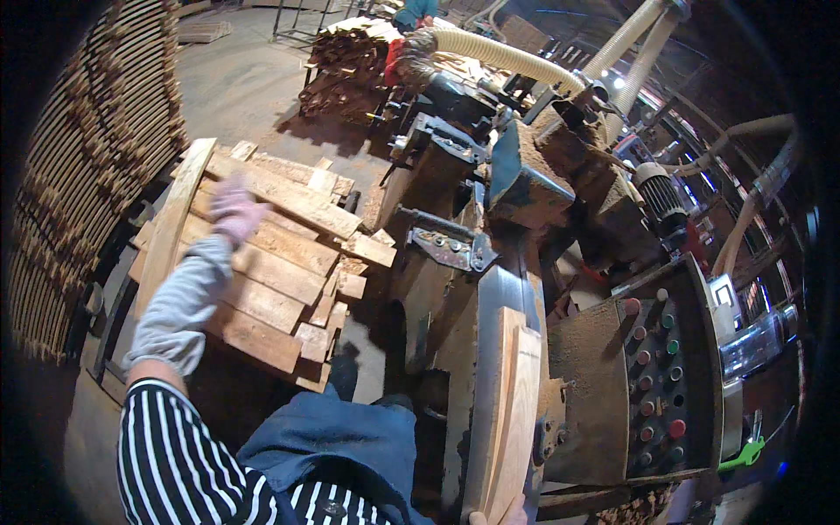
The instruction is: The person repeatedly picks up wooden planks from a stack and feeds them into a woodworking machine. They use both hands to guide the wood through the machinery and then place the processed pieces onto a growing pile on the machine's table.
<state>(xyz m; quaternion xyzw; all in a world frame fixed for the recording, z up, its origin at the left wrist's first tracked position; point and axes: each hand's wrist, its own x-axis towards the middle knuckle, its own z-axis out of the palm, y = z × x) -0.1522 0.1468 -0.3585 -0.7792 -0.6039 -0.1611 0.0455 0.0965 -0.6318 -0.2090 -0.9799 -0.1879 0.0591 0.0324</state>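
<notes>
The right hand (511, 513) has its fingers around the near end of two long pale wooden boards (518, 394) on the grey metal machine bed (493, 302), while the pink-gloved left hand (236, 212), fingers too blurred to tell their grip, is over stacked flat tan planks (273, 289).

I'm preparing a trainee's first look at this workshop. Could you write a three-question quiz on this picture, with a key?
1. True or false: the left hand is at the stacked boards.

2. Multiple choice: where do the long boards beside the right hand lie?
A) On the floor
B) On the machine's metal bed
C) On the control panel

3. Fill in: the striped shirt sleeve is black and ____.

Key: 1. True; 2. B; 3. white.
</notes>
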